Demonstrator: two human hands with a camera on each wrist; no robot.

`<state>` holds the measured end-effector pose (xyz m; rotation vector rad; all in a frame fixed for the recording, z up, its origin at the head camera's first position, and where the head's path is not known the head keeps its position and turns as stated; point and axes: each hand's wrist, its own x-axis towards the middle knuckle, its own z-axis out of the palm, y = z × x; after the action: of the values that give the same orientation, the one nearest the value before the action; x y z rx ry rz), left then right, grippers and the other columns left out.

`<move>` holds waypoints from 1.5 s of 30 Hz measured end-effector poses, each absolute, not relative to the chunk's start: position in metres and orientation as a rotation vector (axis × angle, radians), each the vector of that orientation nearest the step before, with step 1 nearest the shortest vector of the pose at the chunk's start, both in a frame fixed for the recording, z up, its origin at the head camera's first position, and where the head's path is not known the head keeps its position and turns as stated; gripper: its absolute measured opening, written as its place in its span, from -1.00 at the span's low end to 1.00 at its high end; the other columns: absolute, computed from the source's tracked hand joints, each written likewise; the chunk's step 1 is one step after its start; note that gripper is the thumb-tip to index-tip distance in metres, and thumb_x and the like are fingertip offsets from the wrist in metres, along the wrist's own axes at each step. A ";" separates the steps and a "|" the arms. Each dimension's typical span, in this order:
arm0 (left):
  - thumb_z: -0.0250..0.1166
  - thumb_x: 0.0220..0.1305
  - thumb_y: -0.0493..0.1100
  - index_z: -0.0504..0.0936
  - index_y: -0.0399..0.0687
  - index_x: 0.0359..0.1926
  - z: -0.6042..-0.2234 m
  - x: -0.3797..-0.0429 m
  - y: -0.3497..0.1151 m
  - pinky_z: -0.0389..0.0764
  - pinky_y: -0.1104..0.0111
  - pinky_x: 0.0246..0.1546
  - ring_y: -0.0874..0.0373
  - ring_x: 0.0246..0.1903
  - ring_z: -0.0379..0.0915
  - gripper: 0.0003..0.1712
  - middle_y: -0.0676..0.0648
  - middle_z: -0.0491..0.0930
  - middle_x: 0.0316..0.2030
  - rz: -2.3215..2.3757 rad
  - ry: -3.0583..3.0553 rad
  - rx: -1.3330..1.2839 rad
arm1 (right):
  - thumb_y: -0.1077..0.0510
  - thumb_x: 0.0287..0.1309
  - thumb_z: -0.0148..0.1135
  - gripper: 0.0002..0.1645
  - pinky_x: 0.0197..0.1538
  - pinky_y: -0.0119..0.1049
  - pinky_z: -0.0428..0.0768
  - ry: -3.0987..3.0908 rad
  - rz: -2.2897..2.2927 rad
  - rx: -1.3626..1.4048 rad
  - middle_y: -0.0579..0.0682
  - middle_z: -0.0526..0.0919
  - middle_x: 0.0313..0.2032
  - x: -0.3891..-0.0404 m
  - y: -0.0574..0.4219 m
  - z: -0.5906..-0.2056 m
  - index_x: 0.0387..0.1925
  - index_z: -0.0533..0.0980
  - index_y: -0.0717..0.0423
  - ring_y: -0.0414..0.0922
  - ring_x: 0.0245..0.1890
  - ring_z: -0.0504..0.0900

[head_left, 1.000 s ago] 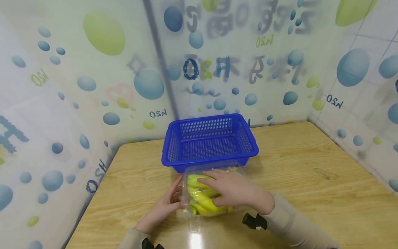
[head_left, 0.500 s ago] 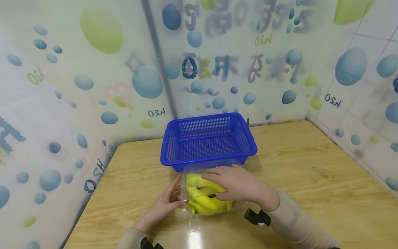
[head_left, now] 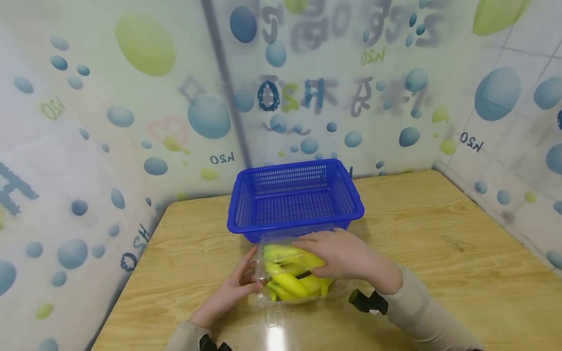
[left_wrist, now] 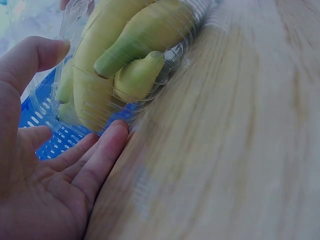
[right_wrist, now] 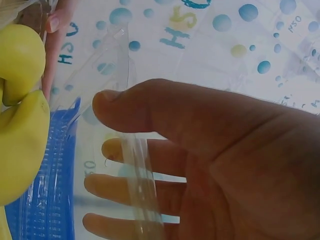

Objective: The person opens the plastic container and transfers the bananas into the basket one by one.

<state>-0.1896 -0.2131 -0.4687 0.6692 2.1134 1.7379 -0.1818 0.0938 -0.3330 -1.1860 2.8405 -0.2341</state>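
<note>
On the surface (head_left: 417, 243), just in front of the blue basket (head_left: 296, 224), a clear box (head_left: 263, 297) loaded with yellow bananas (head_left: 290, 282), set between 2 hands. At the left end of the box, the left hand (head_left: 234, 289), with thumb and fingers (left_wrist: 107, 145) straight, spread wide and with hold of nothing, touching or just beside the wall of the box. Over the right part of the box, the right hand (head_left: 342, 253), stretched across the lid (right_wrist: 124, 65). In the right wrist view, 3 fingers (right_wrist: 110, 192) straight and slightly parted, seen through the lid, with the thumb on the near side of it; impossible to tell whether pinching the lid or only touching it. Long axis of the box also hard to tell, with the right end partly hidden under the right hand. At the front left, a clear tab (head_left: 274, 317) pointing toward the person. Inside, bananas in a pile, some with long axes slanting from back left to front right, others lying nearer left to right, with greenish ends toward the left hand.
</note>
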 end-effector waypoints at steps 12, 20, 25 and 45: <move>0.21 0.31 -0.33 -0.30 -0.05 0.52 -0.467 -0.189 -0.212 0.54 0.35 -0.04 0.04 -0.02 0.49 0.02 -0.52 0.11 0.26 1.759 2.088 0.684 | 0.01 0.16 0.33 -0.33 0.17 0.28 0.35 2.833 -0.282 -1.159 0.02 0.48 0.24 -0.183 0.102 -0.327 0.30 0.40 -0.02 0.07 0.23 0.43; 0.23 0.31 -0.29 -0.26 0.05 0.53 -0.467 -0.189 -0.212 0.53 0.33 -0.02 -0.07 0.03 0.44 0.01 -0.47 0.13 0.27 1.719 2.136 0.625 | 0.01 0.15 0.35 -0.36 0.18 0.26 0.35 2.814 -0.284 -1.167 -0.01 0.50 0.22 -0.182 0.103 -0.326 0.27 0.44 -0.03 0.06 0.21 0.45; 0.21 0.31 -0.35 -0.28 -0.05 0.52 -0.472 -0.190 -0.212 0.55 0.33 -0.02 0.01 0.03 0.47 0.01 -0.51 0.16 0.23 1.763 2.097 0.710 | 0.04 0.12 0.39 -0.39 0.18 0.17 0.40 2.827 -0.279 -1.185 -0.03 0.55 0.17 -0.181 0.105 -0.325 0.23 0.49 -0.04 0.02 0.18 0.48; 0.13 0.27 -0.39 -0.26 -0.08 0.52 -0.468 -0.188 -0.212 0.56 0.31 -0.03 -0.01 0.02 0.49 -0.03 -0.48 0.20 0.22 1.737 2.076 0.728 | -0.02 0.21 0.30 -0.43 0.17 0.25 0.36 2.855 -0.350 -1.263 -0.03 0.56 0.16 -0.175 0.114 -0.315 0.24 0.48 -0.02 0.03 0.16 0.50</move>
<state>-0.1883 -0.2120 -0.4681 0.7277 2.0761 1.7365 -0.1753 0.1142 -0.3150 -1.2630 2.8545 -0.3501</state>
